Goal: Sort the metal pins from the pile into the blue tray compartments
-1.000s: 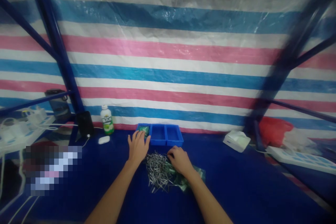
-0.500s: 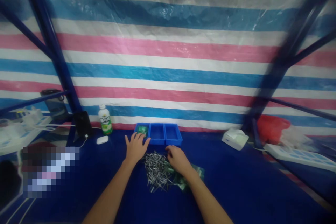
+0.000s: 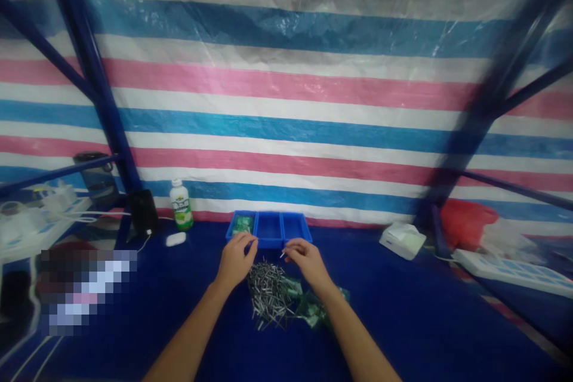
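Note:
My left hand (image 3: 236, 259) is closed in a pinch just in front of the blue three-compartment tray (image 3: 270, 243). Whatever its fingertips may hold is too small to make out. Across from it, my right hand (image 3: 308, 261) pinches a short, thin metal pin (image 3: 282, 254) between thumb and forefinger. Between and below both hands lies a loose pile of thin metal pins (image 3: 268, 295). Green-tinted clear plastic packets (image 3: 312, 309) lie beside the pile, partly under my right wrist. More green packets (image 3: 242, 224) fill the tray's left compartment.
On the left stand a white and green bottle (image 3: 181, 206), a white oval case (image 3: 176, 239), a dark phone-like device (image 3: 142, 212) and a power strip with plugs (image 3: 31, 230). A tissue box (image 3: 403, 241), a red bag (image 3: 468, 224) and another power strip (image 3: 514, 271) are on the right.
My left hand has drawn back from the tray's left compartment, its spread fingers closing to a pinch. My right hand has risen slightly, and a metal pin now shows in its fingers.

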`<action>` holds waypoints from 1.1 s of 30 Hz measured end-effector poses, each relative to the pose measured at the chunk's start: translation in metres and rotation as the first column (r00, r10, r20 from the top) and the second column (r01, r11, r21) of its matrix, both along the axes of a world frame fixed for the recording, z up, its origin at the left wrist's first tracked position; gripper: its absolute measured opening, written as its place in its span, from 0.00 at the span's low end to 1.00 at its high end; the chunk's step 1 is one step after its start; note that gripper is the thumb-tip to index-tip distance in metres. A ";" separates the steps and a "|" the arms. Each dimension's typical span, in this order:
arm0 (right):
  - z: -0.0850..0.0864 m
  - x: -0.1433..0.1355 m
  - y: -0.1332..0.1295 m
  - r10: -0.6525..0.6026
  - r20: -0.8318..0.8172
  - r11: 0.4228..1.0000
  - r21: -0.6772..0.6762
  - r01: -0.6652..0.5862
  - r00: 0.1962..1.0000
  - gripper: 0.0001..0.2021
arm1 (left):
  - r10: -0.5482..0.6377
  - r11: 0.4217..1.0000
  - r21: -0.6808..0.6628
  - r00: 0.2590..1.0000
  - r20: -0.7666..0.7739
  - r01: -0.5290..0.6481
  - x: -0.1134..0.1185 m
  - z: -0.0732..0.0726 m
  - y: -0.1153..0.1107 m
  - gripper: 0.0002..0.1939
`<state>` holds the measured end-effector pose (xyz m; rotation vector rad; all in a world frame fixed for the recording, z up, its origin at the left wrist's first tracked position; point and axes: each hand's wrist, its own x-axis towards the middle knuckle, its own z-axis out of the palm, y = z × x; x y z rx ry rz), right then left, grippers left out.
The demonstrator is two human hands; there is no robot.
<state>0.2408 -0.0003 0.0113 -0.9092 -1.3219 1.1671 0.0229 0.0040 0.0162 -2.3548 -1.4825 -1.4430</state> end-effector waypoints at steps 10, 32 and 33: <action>0.011 0.000 -0.011 0.123 -0.418 0.968 -0.150 -0.202 0.900 0.15 | -0.161 0.980 -0.121 0.987 -0.031 0.156 0.013 -0.002 -0.007 0.09; -0.009 -0.002 0.004 0.051 -0.180 0.952 -0.289 -0.103 0.982 0.22 | -0.049 0.990 -0.137 0.998 -0.027 0.045 0.005 -0.001 -0.002 0.13; -0.009 -0.002 0.004 0.046 -0.140 0.958 -0.274 -0.083 0.989 0.22 | -0.020 0.990 -0.139 0.999 -0.049 0.013 0.003 -0.001 -0.001 0.13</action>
